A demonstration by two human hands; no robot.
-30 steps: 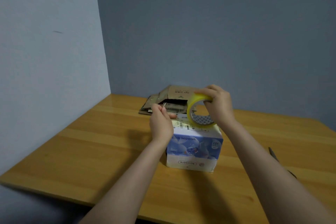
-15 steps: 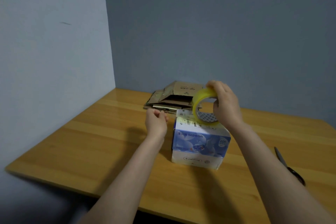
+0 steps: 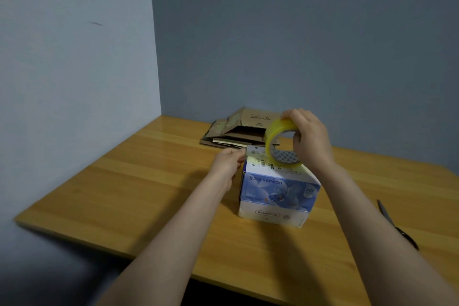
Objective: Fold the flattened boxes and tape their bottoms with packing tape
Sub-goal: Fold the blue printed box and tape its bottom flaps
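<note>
As the right hand point(image 3: 311, 141) grips the tape roll point(image 3: 273, 131) over the box point(image 3: 275, 191), the curled left hand point(image 3: 227, 163) seemingly pinches its end; next, press it flat

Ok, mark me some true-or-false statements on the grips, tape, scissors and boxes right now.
1. The right grip holds the tape roll above the printed box. True.
2. The scissors lie left of that box. False: they lie to its right.
3. The flattened boxes are stacked behind the printed box. True.
4. The left grip is spread flat. False: its fingers pinch, apparently on the tape end, beside the box's upper left corner.
</note>
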